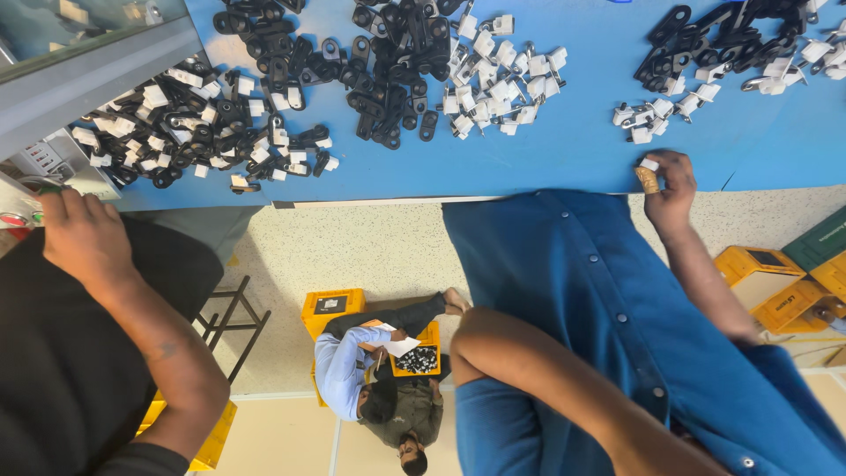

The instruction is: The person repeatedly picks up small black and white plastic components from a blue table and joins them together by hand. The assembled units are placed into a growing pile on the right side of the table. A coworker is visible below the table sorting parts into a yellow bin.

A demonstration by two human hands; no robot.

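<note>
White pc [649, 165] half hid, blurry.

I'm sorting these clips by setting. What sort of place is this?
Most likely a small-parts assembly or sorting workshop. Heaps of black plastic parts and white parts cover a blue worktable; yellow crates sit on the floor, and a push-button control box stands at the table's edge.

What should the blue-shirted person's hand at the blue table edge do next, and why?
Probably carry the small white plastic piece inward over the blue table, towards the heap of white clips: the hand pinches it at the very edge, where it might fall.
</note>
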